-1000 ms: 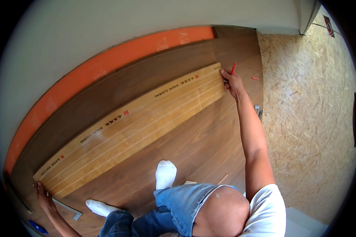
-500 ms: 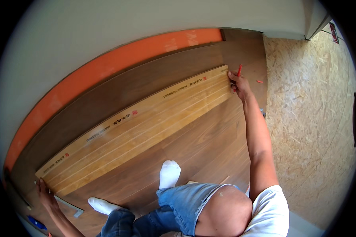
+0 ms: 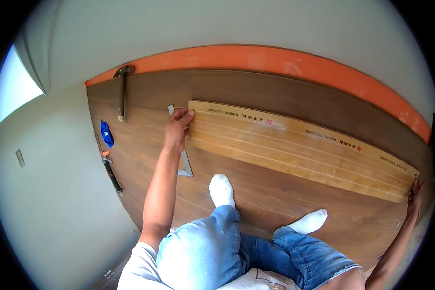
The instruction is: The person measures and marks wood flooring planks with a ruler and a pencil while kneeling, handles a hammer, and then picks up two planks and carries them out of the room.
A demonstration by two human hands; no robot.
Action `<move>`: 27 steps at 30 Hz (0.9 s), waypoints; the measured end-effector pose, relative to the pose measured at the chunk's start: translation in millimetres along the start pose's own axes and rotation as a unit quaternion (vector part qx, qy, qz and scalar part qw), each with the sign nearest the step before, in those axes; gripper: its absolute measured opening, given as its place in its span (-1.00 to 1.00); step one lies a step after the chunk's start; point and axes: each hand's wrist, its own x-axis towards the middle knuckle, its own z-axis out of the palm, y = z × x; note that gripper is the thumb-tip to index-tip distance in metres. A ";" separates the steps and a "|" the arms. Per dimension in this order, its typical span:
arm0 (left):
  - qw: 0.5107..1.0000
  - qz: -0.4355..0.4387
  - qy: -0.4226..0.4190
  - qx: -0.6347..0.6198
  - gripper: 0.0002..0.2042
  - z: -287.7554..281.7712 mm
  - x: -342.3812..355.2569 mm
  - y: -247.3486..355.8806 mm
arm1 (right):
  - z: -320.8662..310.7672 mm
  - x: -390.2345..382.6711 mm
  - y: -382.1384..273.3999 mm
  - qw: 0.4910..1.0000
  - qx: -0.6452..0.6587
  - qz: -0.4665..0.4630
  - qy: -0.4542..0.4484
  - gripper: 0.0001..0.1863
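Note:
A long flooring plank (image 3: 298, 147), its pale grooved face up with printed marks along it, spans the dark brown laminate floor (image 3: 256, 200). My left hand (image 3: 179, 126) is closed on the plank's left end, thumb on top, beside a steel square (image 3: 186, 166) lying on the floor. My right hand (image 3: 413, 198), small at the far right, grips the other end, with a thin red pencil (image 3: 422, 184) held in its fingers. My two feet (image 3: 221, 191) in white socks stand below the plank.
An orange strip (image 3: 256, 58) runs between the laminate and the pale wall (image 3: 227, 24). A hammer (image 3: 122, 94), a blue object (image 3: 107, 134) and a black-handled tool (image 3: 112, 176) lie along the left side. A bright opening (image 3: 12, 89) is at upper left.
The view has swung left, bringing the hammer, left wall and bright opening into sight while the board floor slid out rightward. Both my hands still hold the plank's ends.

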 end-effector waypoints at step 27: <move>0.558 0.636 -0.296 0.444 -0.47 158.4 -82.1 -10.4 | 17.9 -18.7 -23.2 0.999 -0.050 -0.008 0.012 -0.58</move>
